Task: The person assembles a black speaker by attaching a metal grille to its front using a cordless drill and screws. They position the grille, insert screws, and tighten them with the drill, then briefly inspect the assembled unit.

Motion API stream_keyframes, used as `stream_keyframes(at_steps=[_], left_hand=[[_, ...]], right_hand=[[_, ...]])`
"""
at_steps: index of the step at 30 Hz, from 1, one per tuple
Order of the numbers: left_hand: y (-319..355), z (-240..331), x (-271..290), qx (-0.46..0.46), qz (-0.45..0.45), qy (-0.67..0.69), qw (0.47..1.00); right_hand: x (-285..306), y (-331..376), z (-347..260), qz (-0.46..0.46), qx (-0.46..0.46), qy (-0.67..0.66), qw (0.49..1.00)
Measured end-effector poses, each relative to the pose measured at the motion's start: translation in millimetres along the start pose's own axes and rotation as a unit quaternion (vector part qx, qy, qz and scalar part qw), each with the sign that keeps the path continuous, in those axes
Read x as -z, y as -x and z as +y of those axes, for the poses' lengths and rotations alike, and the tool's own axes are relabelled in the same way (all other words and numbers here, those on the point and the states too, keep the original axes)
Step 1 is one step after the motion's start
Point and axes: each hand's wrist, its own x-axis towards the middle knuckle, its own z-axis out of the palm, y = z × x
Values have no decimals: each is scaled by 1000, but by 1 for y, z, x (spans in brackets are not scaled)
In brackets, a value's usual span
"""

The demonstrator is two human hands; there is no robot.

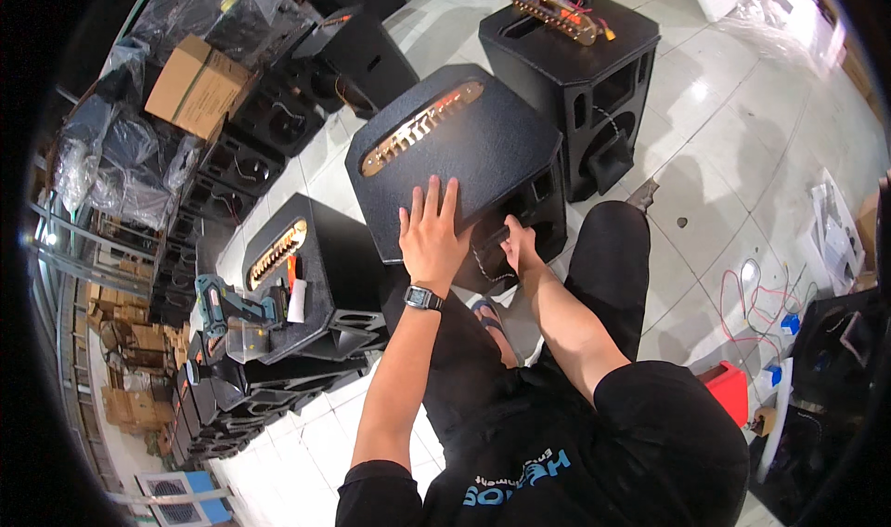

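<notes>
A black speaker cabinet [501, 146] stands in front of me, with a gold control panel [422, 128] in a slot on its top. My left hand [432, 234] lies on the near edge of that top with fingers stretched out, a watch on its wrist. Lower, at the cabinet's open front, my right hand [520, 246] has its fingers closed around a dark piece I cannot make out. A twisted cable [492, 269] hangs from the opening below it.
Left stands another cabinet [325, 248] bearing a cordless drill [227, 302], a clear box and a white-and-orange tube. A third cabinet [575, 53] at the back right carries a loose gold panel [554, 16] with wires. Red wires [742, 309] trail on the right floor near a red bin [724, 390].
</notes>
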Motion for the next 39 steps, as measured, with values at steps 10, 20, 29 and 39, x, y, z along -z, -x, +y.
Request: stream_keyframes(at_steps=[10, 20, 29, 39], left_hand=[[-55, -26, 35, -83, 60, 8, 995], [-116, -61, 18, -82, 31, 29, 996], [-112, -101, 12, -117, 34, 45, 991], [-71, -90, 32, -213, 38, 68, 974]], right_hand=[[-24, 34, -34, 79, 34, 85, 993], [-37, 50, -66, 7, 80, 141, 987], [22, 123, -190, -5, 186, 606, 773], [-54, 216, -238, -48, 655, 467, 592]])
